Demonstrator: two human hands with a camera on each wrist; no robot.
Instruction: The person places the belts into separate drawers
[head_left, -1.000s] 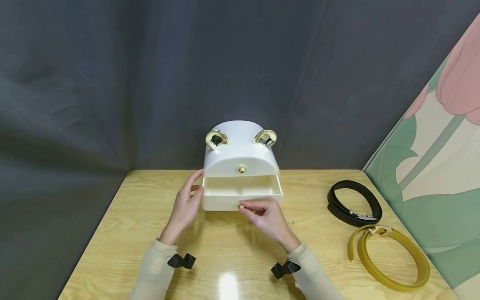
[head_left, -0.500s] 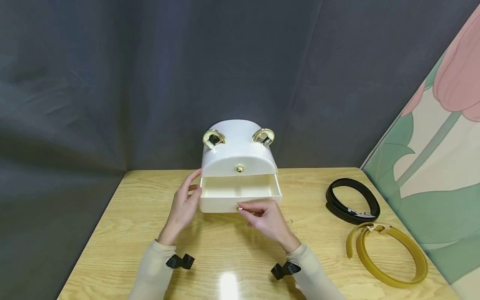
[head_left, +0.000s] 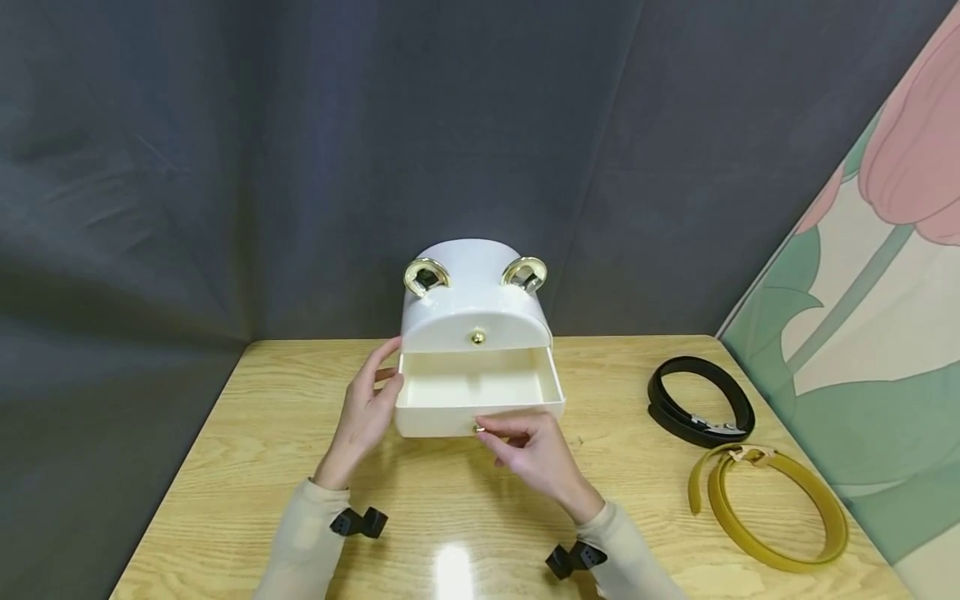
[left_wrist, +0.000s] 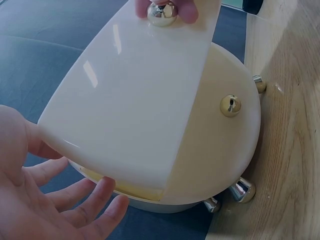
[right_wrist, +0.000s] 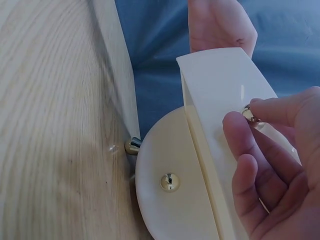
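Observation:
A white rounded storage box (head_left: 474,271) with two gold-rimmed, ear-like rings stands near the back of the table. Its lower drawer (head_left: 435,422) is pulled well out, and nothing shows inside. With thumb and fingertips my right hand (head_left: 540,454) pinches this drawer's gold knob (right_wrist: 248,113). Above it, the curved upper front with its own gold knob (head_left: 477,337) is closed. At the box's left side is my left hand (head_left: 365,417), its fingers loosely spread against the side; in the left wrist view they lie along the drawer's edge, gripping nothing.
On the right of the wooden table (head_left: 300,404) lies a coiled black belt (head_left: 666,421) with a silver buckle. A coiled mustard-yellow belt (head_left: 813,485) lies just in front of it. A dark curtain (head_left: 480,125) hangs behind the table; a flower-patterned cloth (head_left: 885,333) borders the right.
The lower drawer has slid farther out toward me, with my right hand drawing back on its knob. My left hand stays at the box's side.

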